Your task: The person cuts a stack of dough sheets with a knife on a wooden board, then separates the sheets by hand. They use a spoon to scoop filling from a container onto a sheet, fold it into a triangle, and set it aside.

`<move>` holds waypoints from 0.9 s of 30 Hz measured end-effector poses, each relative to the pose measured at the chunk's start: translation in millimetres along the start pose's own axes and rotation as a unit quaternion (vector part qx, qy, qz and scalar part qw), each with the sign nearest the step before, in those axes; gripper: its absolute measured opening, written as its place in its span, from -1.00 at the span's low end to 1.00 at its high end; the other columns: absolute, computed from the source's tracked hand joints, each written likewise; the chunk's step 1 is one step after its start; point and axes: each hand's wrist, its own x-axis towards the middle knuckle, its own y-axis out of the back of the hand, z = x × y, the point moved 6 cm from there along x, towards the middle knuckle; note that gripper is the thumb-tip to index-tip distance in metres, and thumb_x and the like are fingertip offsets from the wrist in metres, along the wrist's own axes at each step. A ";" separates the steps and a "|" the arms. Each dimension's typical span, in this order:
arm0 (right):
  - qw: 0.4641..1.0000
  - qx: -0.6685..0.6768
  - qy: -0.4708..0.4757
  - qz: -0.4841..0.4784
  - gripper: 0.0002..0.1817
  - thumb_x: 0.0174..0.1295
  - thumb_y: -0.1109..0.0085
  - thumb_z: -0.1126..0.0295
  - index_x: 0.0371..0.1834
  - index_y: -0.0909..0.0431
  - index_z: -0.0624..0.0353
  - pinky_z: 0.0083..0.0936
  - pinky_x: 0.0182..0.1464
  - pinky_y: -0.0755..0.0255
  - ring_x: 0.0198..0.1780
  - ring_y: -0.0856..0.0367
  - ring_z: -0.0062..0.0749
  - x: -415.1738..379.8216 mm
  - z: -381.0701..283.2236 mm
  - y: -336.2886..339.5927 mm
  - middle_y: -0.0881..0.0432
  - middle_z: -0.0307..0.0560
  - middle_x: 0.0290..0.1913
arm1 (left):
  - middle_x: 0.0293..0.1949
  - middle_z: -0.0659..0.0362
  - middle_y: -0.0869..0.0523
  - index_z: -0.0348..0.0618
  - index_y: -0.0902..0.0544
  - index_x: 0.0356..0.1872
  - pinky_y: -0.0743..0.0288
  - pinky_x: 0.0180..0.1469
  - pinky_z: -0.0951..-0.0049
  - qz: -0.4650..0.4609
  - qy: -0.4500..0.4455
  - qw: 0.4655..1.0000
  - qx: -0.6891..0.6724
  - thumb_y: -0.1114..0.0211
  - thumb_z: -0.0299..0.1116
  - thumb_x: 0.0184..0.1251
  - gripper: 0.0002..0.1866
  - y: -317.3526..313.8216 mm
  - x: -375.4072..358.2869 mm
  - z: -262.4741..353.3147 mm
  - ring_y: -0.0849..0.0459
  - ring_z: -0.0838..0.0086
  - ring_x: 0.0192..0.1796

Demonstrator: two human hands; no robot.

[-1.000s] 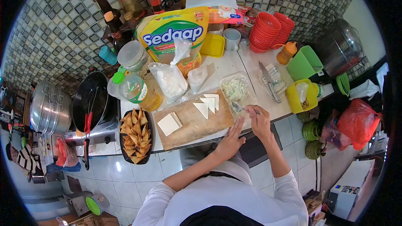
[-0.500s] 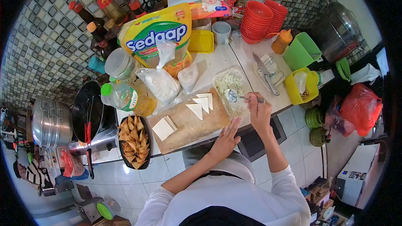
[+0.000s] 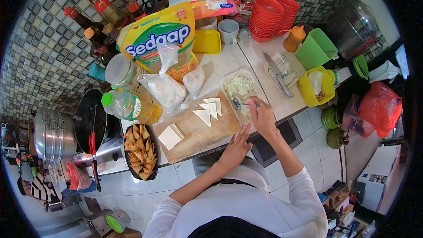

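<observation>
My right hand [image 3: 263, 118] is closed around a metal spoon [image 3: 238, 103], whose bowl dips into a clear plastic container [image 3: 224, 77] of pale, green-flecked shredded filling [image 3: 238, 87]. At the container's near end lies my left hand [image 3: 237, 148], fingers stretched out and fingertips right at its edge. Just left of the container is a wooden cutting board [image 3: 194, 136]. On the board are several white pastry triangles [image 3: 203, 116] and a stack of square white wrappers [image 3: 171, 136].
A black tray of fried triangles [image 3: 140, 152] stands left of the board, near a wok [image 3: 92, 113]. Behind are an oil bottle [image 3: 132, 107], bagged white powder [image 3: 165, 90] and a large yellow packet [image 3: 158, 37]. A knife [image 3: 278, 75] lies right of the container, near a yellow tub [image 3: 310, 91].
My right hand and the spoon have moved left and toward me, and the spoon's bowl now sits lower in the container. My left hand stays at the container's near end.
</observation>
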 end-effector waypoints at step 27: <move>0.993 0.022 0.000 -0.112 -0.87 0.17 -0.08 0.48 -0.27 -0.53 0.31 -0.27 -0.20 -0.50 -0.24 -0.60 -0.04 7.4 5.9 13.9 -0.62 0.08 -0.27 | 0.44 -0.02 0.05 -0.33 -0.56 -0.38 -0.27 0.21 -0.06 -0.006 0.018 1.000 0.000 -0.06 -0.38 0.32 -0.79 0.9 0.7 -3.6 0.05 0.15 0.48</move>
